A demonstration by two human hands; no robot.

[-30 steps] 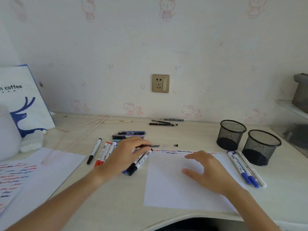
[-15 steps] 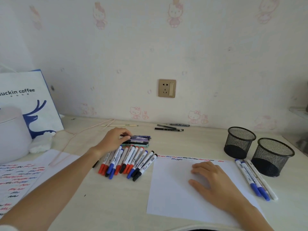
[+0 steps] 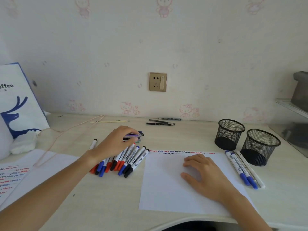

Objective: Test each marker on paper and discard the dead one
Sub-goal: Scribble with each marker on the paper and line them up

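Since half a second ago the left hand (image 3: 116, 142) has slid rightward over the pile of markers (image 3: 126, 160), fingers curled onto the small pens (image 3: 135, 136) behind it. The pile lies just left of the paper (image 3: 166, 194), where the right hand (image 3: 203, 174) rests flat, fingers spread.

Concealed and cropped items at your desk

Your left hand (image 3: 116, 142) covers the upper ends of the marker row (image 3: 126, 161) and most of the small pen stack (image 3: 139, 136); whether its fingers grip any pen cannot be told. The coffee bag (image 3: 18, 100) and scribbled sheet (image 3: 11, 175) are cut by the left edge, the grey shelf object (image 3: 300, 90) by the right. Barrel print is too small to read.
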